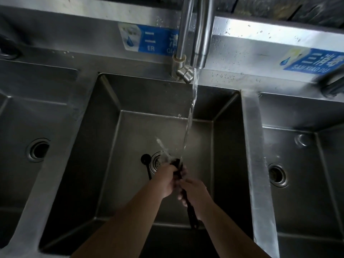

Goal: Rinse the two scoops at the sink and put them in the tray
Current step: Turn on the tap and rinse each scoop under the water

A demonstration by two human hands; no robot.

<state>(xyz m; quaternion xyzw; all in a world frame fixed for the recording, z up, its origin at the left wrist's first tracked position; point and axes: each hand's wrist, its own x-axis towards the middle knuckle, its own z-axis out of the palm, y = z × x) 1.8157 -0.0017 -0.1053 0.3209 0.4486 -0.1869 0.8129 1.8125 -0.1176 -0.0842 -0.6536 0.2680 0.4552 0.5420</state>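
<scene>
Steel middle sink basin (pixel 130 101): your left hand (pixel 167 181) and right hand (pixel 195 190) grasp one black scoop (pixel 190 211) under running water (pixel 191 108); second scoop (pixel 146 162) lies beside the drain (pixel 156 162).

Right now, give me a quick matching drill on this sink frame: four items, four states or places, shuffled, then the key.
Items:
1. scoop in the hands
2. second scoop
3. faucet
4. right basin

States or places:
A. lying on the middle basin floor beside the drain
B. running water
C. held under the stream by the left hand and right hand
D. no scoop in it

Pairs: 1-C, 2-A, 3-B, 4-D
</scene>
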